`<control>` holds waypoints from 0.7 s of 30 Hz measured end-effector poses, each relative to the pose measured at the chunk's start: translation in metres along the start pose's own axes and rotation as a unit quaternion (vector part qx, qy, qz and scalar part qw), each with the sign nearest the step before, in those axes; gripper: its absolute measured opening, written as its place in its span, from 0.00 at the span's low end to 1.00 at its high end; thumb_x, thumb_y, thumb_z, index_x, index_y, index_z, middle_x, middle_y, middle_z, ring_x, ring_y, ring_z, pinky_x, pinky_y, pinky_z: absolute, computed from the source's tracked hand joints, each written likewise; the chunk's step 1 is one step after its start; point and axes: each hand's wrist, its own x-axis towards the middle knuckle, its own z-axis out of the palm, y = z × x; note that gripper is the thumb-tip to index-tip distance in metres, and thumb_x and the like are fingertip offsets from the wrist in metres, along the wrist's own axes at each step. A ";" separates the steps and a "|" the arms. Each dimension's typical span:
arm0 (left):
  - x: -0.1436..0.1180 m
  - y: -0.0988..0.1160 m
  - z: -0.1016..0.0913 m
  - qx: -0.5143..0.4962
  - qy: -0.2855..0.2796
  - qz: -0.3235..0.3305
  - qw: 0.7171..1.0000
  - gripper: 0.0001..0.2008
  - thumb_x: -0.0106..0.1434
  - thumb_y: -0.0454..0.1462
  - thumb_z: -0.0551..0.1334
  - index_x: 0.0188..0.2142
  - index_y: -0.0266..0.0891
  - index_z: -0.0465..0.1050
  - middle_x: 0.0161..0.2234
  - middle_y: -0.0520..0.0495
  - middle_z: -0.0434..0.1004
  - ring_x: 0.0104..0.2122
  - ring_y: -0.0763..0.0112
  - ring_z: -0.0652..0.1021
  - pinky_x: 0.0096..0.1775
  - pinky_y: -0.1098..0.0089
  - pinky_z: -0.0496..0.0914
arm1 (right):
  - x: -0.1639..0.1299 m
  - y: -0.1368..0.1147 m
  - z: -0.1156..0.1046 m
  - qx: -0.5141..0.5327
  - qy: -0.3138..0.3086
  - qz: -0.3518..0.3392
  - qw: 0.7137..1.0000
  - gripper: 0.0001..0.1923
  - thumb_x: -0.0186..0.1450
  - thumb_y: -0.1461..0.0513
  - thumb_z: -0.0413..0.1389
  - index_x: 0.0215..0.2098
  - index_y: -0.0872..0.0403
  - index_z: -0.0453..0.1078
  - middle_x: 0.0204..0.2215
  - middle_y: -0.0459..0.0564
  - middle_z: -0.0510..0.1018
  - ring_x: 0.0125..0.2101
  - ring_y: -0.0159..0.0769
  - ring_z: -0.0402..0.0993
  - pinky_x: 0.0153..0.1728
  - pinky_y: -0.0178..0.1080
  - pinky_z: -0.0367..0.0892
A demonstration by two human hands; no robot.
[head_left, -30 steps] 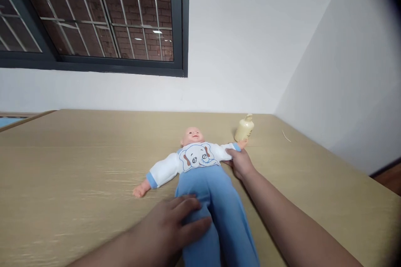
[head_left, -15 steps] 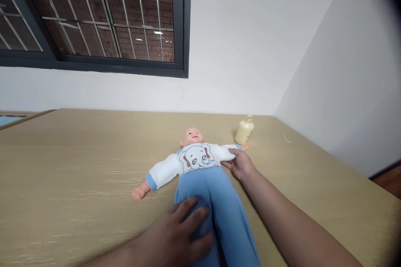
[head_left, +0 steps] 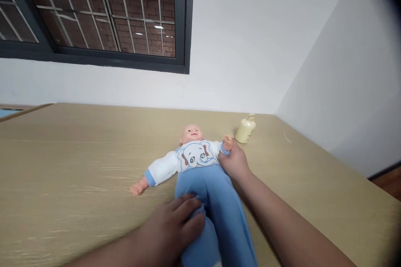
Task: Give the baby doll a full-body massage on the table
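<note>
A baby doll lies on its back on the wooden table, head toward the wall. It wears a white top with an elephant print and long blue trousers. My left hand rests flat on the trouser leg on the left side. My right hand grips the doll's arm on the right and holds it bent up against the body. The doll's other arm lies stretched out on the table.
A small cream pump bottle stands near the back right corner, just beyond my right hand. White walls meet behind it. A barred window is at the upper left. The table's right edge drops to a wooden floor.
My right hand has lifted the doll's right-side arm off the table and folded it in toward the body. My left hand stays on the trouser leg, shifted only slightly.
</note>
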 end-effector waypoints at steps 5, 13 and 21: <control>0.001 -0.018 -0.008 -0.094 -0.007 -0.059 0.994 0.22 0.64 0.37 0.61 0.58 0.46 0.66 0.57 0.40 0.72 0.45 0.60 0.80 0.40 0.66 0.77 | -0.006 -0.029 -0.004 -0.212 -0.087 -0.117 0.966 0.15 0.63 0.64 0.54 0.48 0.51 0.69 0.39 0.53 0.75 0.39 0.44 0.70 0.37 0.37 0.60; 0.007 -0.033 0.003 -0.226 0.049 -0.093 0.968 0.22 0.65 0.34 0.63 0.58 0.48 0.70 0.56 0.42 0.72 0.48 0.63 0.78 0.45 0.67 0.75 | -0.008 -0.037 -0.004 -0.322 -0.155 -0.171 0.918 0.29 0.68 0.68 0.49 0.65 0.42 0.61 0.41 0.56 0.73 0.39 0.46 0.67 0.36 0.40 0.58; 0.010 -0.038 -0.004 -0.236 0.062 -0.091 0.965 0.23 0.63 0.35 0.64 0.58 0.47 0.69 0.54 0.42 0.73 0.49 0.62 0.78 0.48 0.64 0.73 | -0.009 -0.034 -0.003 -0.290 -0.145 -0.136 0.936 0.32 0.65 0.68 0.52 0.66 0.42 0.59 0.42 0.55 0.75 0.40 0.47 0.70 0.39 0.41 0.62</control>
